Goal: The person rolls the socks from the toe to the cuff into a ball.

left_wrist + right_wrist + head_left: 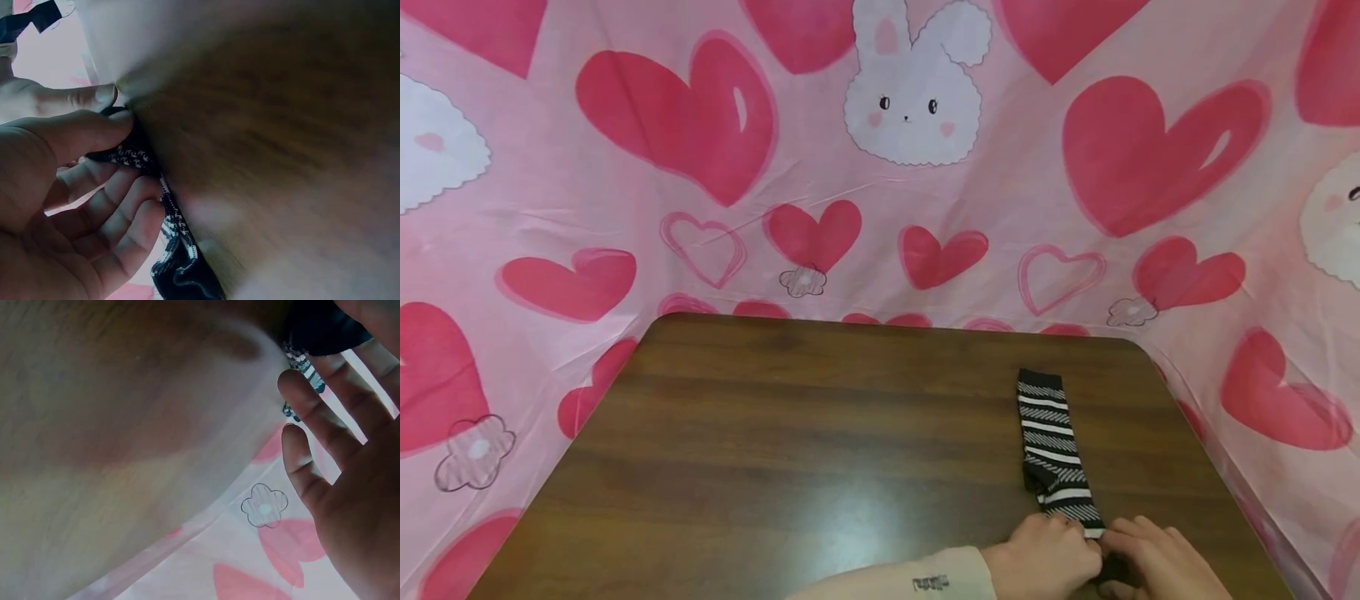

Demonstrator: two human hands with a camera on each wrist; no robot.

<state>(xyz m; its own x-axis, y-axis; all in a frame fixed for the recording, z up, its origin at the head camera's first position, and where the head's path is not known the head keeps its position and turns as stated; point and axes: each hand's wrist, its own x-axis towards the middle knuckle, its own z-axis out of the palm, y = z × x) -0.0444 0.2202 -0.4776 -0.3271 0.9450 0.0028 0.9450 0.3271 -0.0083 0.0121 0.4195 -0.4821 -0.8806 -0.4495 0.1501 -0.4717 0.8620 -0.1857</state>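
A black sock (1049, 425) with white stripes and hatched bands lies lengthwise on the right half of the table, its cuff pointing away and its heel bulging left. At the near end, my left hand (1047, 560) pinches the sock between thumb and curled fingers, as the left wrist view shows. Close beside it, my right hand (1161, 560) pinches the dark toe end (322, 328) with its thumb and forefinger, while its other fingers spread loosely. Both hands cover part of the toe in the head view.
The brown wood-grain table (820, 417) has rounded far corners. A pink cloth (880, 192) printed with hearts and rabbits hangs behind it and along both sides. Light reflects off the table's near middle.
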